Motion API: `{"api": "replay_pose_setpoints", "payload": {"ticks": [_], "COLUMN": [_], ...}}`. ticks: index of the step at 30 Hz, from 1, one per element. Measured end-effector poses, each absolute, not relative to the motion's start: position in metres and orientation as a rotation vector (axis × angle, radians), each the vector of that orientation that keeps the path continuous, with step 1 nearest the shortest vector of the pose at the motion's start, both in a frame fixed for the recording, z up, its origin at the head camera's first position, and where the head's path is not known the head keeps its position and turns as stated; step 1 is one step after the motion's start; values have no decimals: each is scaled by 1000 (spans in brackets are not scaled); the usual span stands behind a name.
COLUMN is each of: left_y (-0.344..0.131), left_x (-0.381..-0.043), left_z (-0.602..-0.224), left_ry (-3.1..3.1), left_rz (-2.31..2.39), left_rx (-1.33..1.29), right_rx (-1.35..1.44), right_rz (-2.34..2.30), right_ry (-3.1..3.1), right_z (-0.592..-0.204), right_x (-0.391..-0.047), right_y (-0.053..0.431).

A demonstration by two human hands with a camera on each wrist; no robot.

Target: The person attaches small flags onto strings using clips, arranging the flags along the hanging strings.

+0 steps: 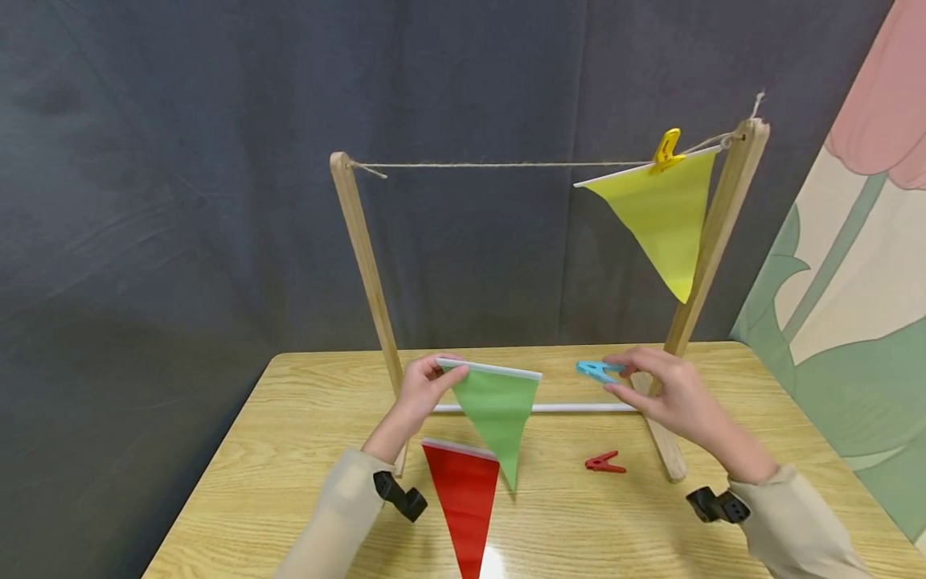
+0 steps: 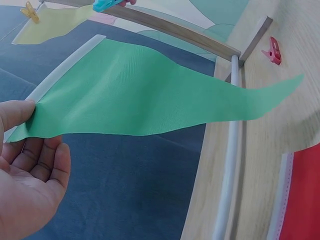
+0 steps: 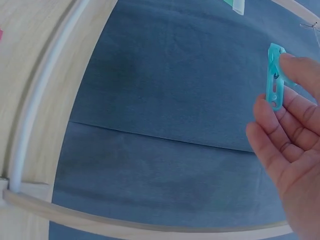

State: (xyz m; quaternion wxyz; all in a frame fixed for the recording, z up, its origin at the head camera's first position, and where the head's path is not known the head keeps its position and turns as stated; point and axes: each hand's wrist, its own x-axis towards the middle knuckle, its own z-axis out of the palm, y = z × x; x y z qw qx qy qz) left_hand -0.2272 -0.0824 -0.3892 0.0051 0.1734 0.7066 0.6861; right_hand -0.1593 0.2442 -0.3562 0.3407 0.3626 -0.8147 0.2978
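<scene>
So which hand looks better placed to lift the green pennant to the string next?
Probably the left hand: it pinches the green pennant by its white top edge, below a bare stretch of string. The right hand holds the blue clothespin, apart from the pennant.

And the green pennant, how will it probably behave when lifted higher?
The green pennant is probably floppy: its body ripples. It seems light, as the left hand holds it by one corner. Its white top band may be stiffer, running straight.
</scene>
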Motion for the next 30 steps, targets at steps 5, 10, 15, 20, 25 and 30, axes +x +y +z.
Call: {"api": "replay_pose_setpoints", "payload": {"ticks": [5, 10, 15, 20, 25, 30], "left_y": [-81, -79, -78, -76, -74, -71], "left_x": [-229, -232, -235, -238, -241, -242], "left_z": [-382, -374, -366, -359, -354, -347], "left_ry": [2219, 2213, 2205, 2212, 2219, 2210], "left_rz": [2139, 2156, 2180, 2179, 2187, 2208], "left_rx": [595, 695, 731, 734, 750, 752], "right_rx": [955, 969, 985, 980, 976, 963], "right_rz": [771, 749, 735, 710, 716, 693], "right_ry": [-2104, -2078, -2051, -2048, -2041, -2028], "right_z": [-349, -342, -334, -324, -315, -307], "right_x": [-160, -163, -165, -167, -168, -170], "right_y": [242, 239, 235, 234, 232, 231]}}
